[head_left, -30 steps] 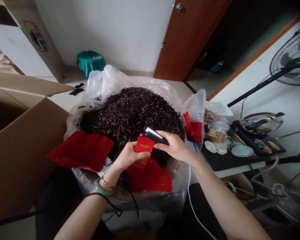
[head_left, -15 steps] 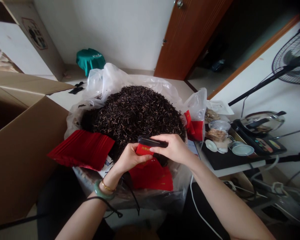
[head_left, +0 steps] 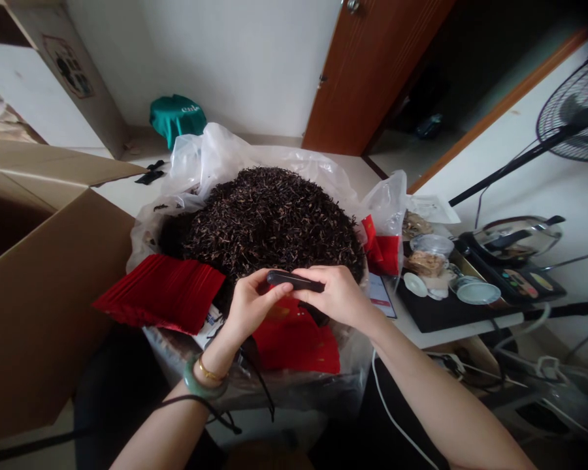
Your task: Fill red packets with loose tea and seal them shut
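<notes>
Both of my hands meet over the near side of a heap of dark, dried tea leaves [head_left: 274, 209]. My right hand [head_left: 338, 294] is closed round a slim black hand-held sealer [head_left: 296, 281], which lies level. My left hand [head_left: 252, 300] is closed at the sealer's left end, its thumb along the lower edge. Most of the small red packet in it is hidden by fingers and sealer. Below my hands lie flat red packets [head_left: 298, 346]. A thick fanned stack of red packets [head_left: 164, 290] sits to the left, beside the heap.
Clear plastic sheeting [head_left: 210, 156] surrounds the heap. A large open cardboard box [head_left: 63, 274] stands at left. More red packets [head_left: 385, 253] and a phone-like screen [head_left: 382, 297] are at right, near a black tray [head_left: 416, 310] with cups and a kettle [head_left: 514, 238]. Cords hang near both arms.
The red packet's gold-lettered face, visible before between my hands, has gone from sight. The black sealer has shifted slightly left and down, and my left thumb now lies along it.
</notes>
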Demonstrator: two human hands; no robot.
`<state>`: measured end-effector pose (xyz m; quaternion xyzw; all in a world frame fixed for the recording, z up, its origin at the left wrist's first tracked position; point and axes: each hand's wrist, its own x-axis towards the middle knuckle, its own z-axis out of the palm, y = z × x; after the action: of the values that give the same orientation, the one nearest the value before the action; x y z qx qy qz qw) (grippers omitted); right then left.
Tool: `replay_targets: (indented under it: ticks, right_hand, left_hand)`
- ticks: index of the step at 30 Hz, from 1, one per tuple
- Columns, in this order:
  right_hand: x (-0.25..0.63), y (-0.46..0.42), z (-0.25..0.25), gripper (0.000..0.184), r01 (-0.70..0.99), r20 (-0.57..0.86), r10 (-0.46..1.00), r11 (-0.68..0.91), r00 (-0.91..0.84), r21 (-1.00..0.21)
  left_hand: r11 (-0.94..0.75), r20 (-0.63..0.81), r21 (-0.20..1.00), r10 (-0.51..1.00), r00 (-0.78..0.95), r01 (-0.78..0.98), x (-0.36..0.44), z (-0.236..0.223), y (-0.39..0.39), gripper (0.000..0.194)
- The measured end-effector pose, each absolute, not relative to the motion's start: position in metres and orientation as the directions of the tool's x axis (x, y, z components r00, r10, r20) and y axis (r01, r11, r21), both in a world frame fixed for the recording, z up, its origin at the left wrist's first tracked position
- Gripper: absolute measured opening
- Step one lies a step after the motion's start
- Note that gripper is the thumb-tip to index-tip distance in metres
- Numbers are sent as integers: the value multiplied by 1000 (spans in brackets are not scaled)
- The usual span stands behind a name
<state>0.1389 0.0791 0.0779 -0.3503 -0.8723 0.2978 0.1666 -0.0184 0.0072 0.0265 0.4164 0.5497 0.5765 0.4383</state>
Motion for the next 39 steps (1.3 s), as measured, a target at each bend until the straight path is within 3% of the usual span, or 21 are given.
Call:
replay_targets:
  ticks: [5, 12, 21, 29, 33, 35, 39]
  right_hand:
    - [137, 78, 80, 22, 479, 62, 679, 577, -731, -662]
    - [136, 79, 79, 12, 410, 111, 618, 633, -778, -657]
    - [134, 74, 70, 10, 385, 182, 640, 638, -746, -667]
    - [136, 76, 64, 14, 387, 216, 641, 661, -737, -642]
    - [137, 77, 68, 14, 412, 205, 663, 646, -720, -642]
    - [137, 78, 70, 16, 425, 195, 673, 637, -713, -643]
    - [142, 81, 74, 22, 440, 159, 657, 644, -737, -625]
  left_hand:
    - [-81, 78, 997, 946, -313, 3, -21, 30, 5, 27]
    - [-40, 34, 999, 953, -302, -15, -22, 36, 3, 26]
    - [-31, 27, 999, 949, -313, -10, -23, 36, 4, 26]
    - [0, -1, 1000, 960, -281, -6, -24, 37, 5, 29]
    - [-2, 3, 1000, 985, -172, 9, -26, 32, 7, 41]
    - [45, -40, 998, 991, -129, 38, -25, 26, 6, 47]
    - [153, -156, 988, 984, -92, -30, -23, 16, 4, 41]
